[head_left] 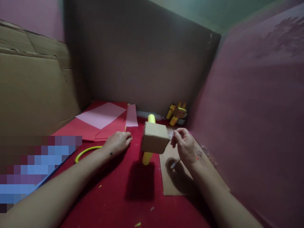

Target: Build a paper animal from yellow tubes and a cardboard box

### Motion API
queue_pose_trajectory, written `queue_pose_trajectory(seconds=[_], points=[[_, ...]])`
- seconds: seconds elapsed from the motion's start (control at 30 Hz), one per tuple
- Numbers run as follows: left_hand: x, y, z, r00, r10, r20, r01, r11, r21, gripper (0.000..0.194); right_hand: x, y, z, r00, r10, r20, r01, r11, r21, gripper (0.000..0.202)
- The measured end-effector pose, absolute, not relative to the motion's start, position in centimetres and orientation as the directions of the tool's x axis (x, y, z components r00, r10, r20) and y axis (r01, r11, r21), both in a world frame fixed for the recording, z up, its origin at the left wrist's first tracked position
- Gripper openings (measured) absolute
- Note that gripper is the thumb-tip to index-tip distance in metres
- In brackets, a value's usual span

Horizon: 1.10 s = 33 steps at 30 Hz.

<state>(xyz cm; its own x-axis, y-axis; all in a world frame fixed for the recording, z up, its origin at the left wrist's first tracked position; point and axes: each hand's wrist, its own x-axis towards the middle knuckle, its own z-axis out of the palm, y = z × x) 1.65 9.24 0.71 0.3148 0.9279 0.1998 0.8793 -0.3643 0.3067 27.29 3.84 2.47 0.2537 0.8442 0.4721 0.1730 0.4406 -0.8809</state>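
Note:
A small brown cardboard box [155, 136] is in the middle, with yellow tube pieces [147, 157] showing above and below it. My right hand [185, 144] is closed in a pinch at the box's right edge, on a small clear, whitish piece [171, 135]. I cannot tell whether the fingers touch the box. Under this hand, a thin white stick [175, 163] shows over a flat cardboard sheet [171, 186]. Left of the box, my left hand [119, 141] lies low over the red surface, its fingers curled; what they hold, if anything, is hidden.
A yellow curved band [85, 152] passes behind my left wrist. Red sheets [71, 129] and pink paper [102, 114] lie at the back left. A yellow and brown horned figure [178, 111] stands at the back right. Cardboard [30, 91] and pink walls [256, 110] flank the red surface.

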Motion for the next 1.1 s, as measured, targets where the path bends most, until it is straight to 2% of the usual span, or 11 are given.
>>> queue_pose_trajectory(seconds=[0.5, 0.73, 1.1], points=[[1.6, 9.3, 0.7, 0.326, 0.924, 0.200, 0.864, -0.377, 0.334, 0.031, 27.4, 4.4, 2.1, 0.280, 0.861, 0.424, 0.068, 0.423, -0.903, 0.018], [1.9, 9.0, 0.7, 0.322, 0.932, 0.163, 0.876, -0.359, 0.321, 0.030, 27.3, 4.3, 2.1, 0.275, 0.865, 0.421, 0.116, 0.404, -0.907, 0.021], [2.8, 8.1, 0.3, 0.304, 0.949, 0.083, 0.914, -0.315, 0.254, 0.023, 26.3, 3.6, 2.5, 0.327, 0.886, 0.328, 0.127, 0.303, -0.944, 0.036]])
